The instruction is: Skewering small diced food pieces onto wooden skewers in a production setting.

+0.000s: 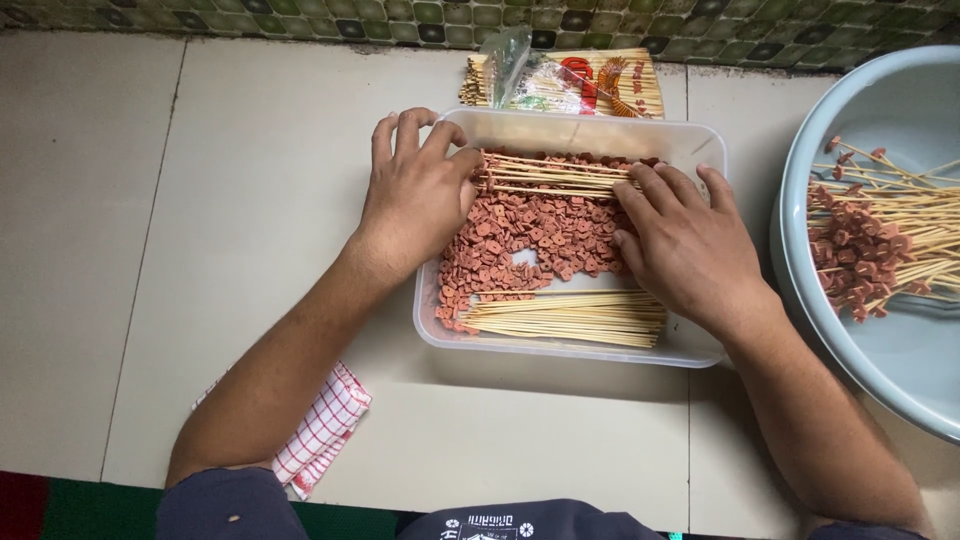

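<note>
Both hands clamp one bundle of thin bamboo skewers (555,175) at the tub's (700,140) far edge: left hand (418,195) pinching its end, right hand (680,245) pressing its middle. Small reddish sausage bits (530,235) heap beneath; loose skewers (565,318) line the near edge.

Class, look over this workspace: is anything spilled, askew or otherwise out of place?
Nothing looks spilled or damaged. The red pieces all lie inside the clear tub, and both hands rest on a skewer bundle. Only the checked cloth lies crumpled, partly under the left forearm.
</note>
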